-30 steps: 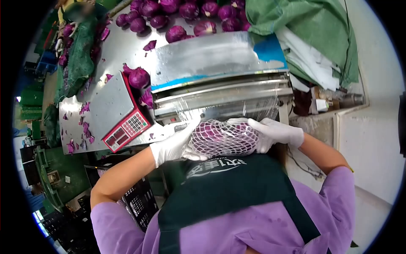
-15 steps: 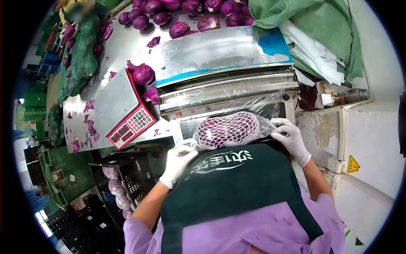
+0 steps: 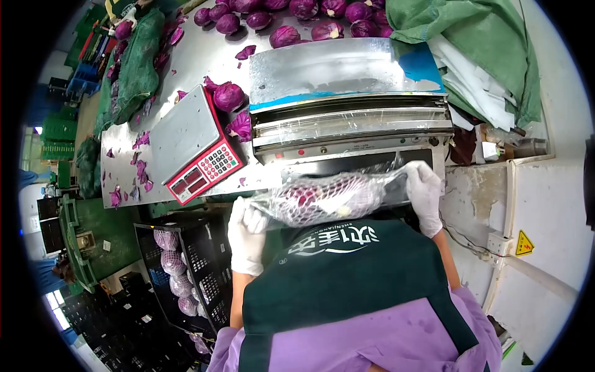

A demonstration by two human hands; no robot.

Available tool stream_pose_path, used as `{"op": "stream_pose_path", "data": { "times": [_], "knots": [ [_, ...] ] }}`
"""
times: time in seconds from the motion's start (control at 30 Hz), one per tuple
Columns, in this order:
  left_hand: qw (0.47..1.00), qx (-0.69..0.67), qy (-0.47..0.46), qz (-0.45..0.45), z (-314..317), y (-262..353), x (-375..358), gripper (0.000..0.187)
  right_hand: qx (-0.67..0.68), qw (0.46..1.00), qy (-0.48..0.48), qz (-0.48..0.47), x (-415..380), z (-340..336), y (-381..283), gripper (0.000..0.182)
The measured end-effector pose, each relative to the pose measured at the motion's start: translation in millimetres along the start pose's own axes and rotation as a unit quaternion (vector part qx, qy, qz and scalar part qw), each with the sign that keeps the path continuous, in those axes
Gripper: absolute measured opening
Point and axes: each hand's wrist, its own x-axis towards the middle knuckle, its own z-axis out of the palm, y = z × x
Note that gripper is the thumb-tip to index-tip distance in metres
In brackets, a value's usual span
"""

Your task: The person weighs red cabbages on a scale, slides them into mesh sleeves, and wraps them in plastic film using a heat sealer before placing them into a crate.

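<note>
Two purple cabbages, or one large one, in a white foam net and clear plastic film form a bundle (image 3: 328,201) in front of my apron; how many lie inside I cannot tell. My left hand (image 3: 246,232), in a white glove, is closed on the gathered film at the bundle's left end. At the other end, my gloved right hand (image 3: 424,197) grips the twisted plastic film (image 3: 396,178), pulled out to the side. The bundle is slightly blurred. Just beyond it stands a metal film-wrapping machine (image 3: 353,121) with rollers.
Left of the machine is a red scale (image 3: 207,170) with a grey plate. Purple cabbages (image 3: 304,9) and loose leaves lie on the metal table (image 3: 204,49). A black crate (image 3: 204,248) below left holds netted cabbages. Another person (image 3: 124,9) stands at the far left.
The film ends are now gripped and twisted, with both hands turned more upright. The film that stretched up toward the machine has come away. The bundle has rolled and blurred.
</note>
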Motion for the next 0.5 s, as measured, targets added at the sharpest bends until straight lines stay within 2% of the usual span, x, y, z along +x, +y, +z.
{"op": "stream_pose_path", "data": {
  "times": [0.03,0.07,0.1,0.17,0.2,0.23,0.3,0.33,0.37,0.4,0.43,0.47,0.5],
  "knots": [
    [0.999,-0.007,0.042,-0.024,-25.1,3.6,3.8,0.026,-0.051,0.999,-0.010,-0.004,-2.3,1.7,7.5,0.017],
    [0.999,0.011,0.016,-0.047,-52.9,2.6,12.7,0.026,-0.069,0.997,-0.002,-0.017,-2.6,9.6,9.6,0.017],
    [0.994,0.057,0.062,-0.064,-64.5,-0.3,24.2,0.026,-0.107,0.994,-0.022,0.012,1.8,14.8,12.4,0.012],
    [0.986,0.128,0.096,-0.044,-80.6,-8.9,58.0,0.022,-0.153,0.986,-0.033,-0.059,12.7,39.3,18.4,0.012],
    [0.951,0.275,0.100,0.100,-78.9,-21.4,74.9,0.023,-0.178,0.977,-0.052,-0.105,17.7,52.4,20.9,0.013],
    [0.874,0.409,0.102,0.241,-75.0,-36.7,91.1,0.024,-0.202,0.964,-0.074,-0.154,21.3,66.2,22.9,0.013],
    [0.855,0.435,0.079,0.272,-84.2,-51.3,120.3,0.020,-0.158,0.967,-0.126,-0.152,22.7,96.4,28.5,0.014],
    [0.840,0.436,0.073,0.313,-87.7,-58.0,137.5,0.018,-0.050,0.972,-0.207,-0.104,22.7,110.6,31.8,0.013],
    [0.823,0.437,0.071,0.355,-90.0,-59.7,146.6,0.017,0.086,0.957,-0.278,0.003,17.9,123.3,17.7,0.013],
    [0.834,0.443,0.043,0.328,-91.0,-52.5,145.5,0.014,0.073,0.952,-0.296,-0.015,21.0,131.3,17.4,0.014],
    [0.863,0.405,0.060,0.296,-76.4,-48.3,134.7,0.011,0.061,0.946,-0.317,-0.035,26.5,138.7,17.0,0.015],
    [0.869,0.386,0.041,0.306,-51.3,-39.0,105.4,0.014,0.045,0.934,-0.354,-0.028,26.0,140.4,6.1,0.016],
    [0.911,0.316,0.018,0.265,-44.8,-39.5,100.7,0.012,0.080,0.912,-0.400,0.032,29.8,140.9,11.3,0.017]
  ]
}}
